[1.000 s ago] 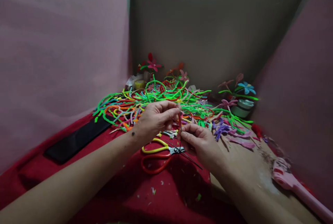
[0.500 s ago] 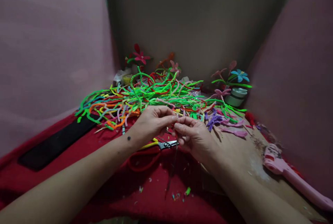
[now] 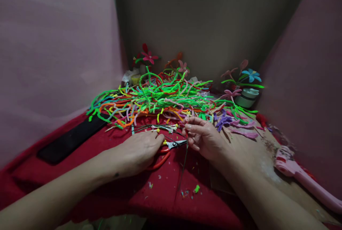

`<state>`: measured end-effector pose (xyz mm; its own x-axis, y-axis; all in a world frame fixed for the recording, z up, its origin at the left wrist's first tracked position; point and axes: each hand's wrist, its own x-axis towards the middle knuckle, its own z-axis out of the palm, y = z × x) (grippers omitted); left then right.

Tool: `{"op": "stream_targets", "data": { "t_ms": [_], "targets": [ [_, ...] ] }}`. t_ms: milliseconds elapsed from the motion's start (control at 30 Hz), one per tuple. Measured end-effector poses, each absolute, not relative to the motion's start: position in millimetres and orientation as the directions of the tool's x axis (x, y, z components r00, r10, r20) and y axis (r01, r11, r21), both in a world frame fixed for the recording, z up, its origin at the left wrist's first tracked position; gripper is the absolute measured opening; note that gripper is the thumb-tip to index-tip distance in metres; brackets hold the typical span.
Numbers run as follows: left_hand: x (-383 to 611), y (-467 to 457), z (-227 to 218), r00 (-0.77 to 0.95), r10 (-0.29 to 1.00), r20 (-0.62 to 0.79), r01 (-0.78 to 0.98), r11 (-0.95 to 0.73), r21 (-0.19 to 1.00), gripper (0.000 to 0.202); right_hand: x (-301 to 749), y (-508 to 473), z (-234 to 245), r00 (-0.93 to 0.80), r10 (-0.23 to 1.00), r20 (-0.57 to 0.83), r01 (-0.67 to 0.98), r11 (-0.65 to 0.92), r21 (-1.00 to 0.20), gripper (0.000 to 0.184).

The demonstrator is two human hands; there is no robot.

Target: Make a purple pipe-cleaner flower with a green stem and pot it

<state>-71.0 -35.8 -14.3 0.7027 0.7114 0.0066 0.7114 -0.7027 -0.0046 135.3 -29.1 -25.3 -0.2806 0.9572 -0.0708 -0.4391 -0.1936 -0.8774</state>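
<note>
My right hand (image 3: 201, 135) pinches a thin dark wire stem (image 3: 184, 162) between thumb and fingers. The stem hangs down below the hand, and a small pale pink tip shows at the fingertips. My left hand (image 3: 141, 151) lies low over the cloth, its fingers curled down on the handles of the scissors (image 3: 173, 145). The scissors have red and yellow handles, and their metal blades point toward my right hand. Part of the handles is hidden under my left hand. Just beyond it lie several wire stems (image 3: 168, 128) with yellow and white tips.
A tangled heap of coloured pipe cleaners (image 3: 171, 96) spreads across the back. A black flat object (image 3: 72, 141) lies at left, a pink tool (image 3: 299, 176) at right. Pipe-cleaner flowers (image 3: 252, 75) stand behind, near a pale green jar (image 3: 247, 98). Scraps dot the red cloth (image 3: 149, 205).
My left hand has let go of the wire stem and come down to the scissors. My right hand still holds the stem. The view has shifted slightly.
</note>
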Motion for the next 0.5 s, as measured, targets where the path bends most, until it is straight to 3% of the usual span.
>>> {"op": "stream_targets", "data": {
  "t_ms": [167, 267, 433, 500],
  "targets": [
    [-59.0, -41.5, 14.2, 0.734, 0.677, 0.053, 0.659, -0.692, -0.294, 0.020, 134.3, -30.6, -31.4, -0.391, 0.919, -0.055, -0.361, -0.208, -0.909, 0.018],
    [-63.8, -43.1, 31.1, 0.709, 0.703, 0.062, 0.670, -0.642, -0.373, 0.022, 135.3, -29.0, -34.9, -0.365, 0.930, -0.037, -0.333, -0.168, -0.928, 0.017],
    [-101.2, -28.6, 39.7, 0.541, 0.804, 0.246, 0.837, -0.486, -0.254, 0.013, 137.0, -27.2, -33.5, -0.286, 0.957, -0.050, -0.379, -0.161, -0.911, 0.018],
    [-112.3, -18.9, 33.3, 0.376, 0.861, 0.344, 0.923, -0.381, -0.055, 0.005, 136.5, -27.6, -31.5, -0.268, 0.963, -0.038, -0.409, -0.150, -0.900, 0.017]
  ]
}}
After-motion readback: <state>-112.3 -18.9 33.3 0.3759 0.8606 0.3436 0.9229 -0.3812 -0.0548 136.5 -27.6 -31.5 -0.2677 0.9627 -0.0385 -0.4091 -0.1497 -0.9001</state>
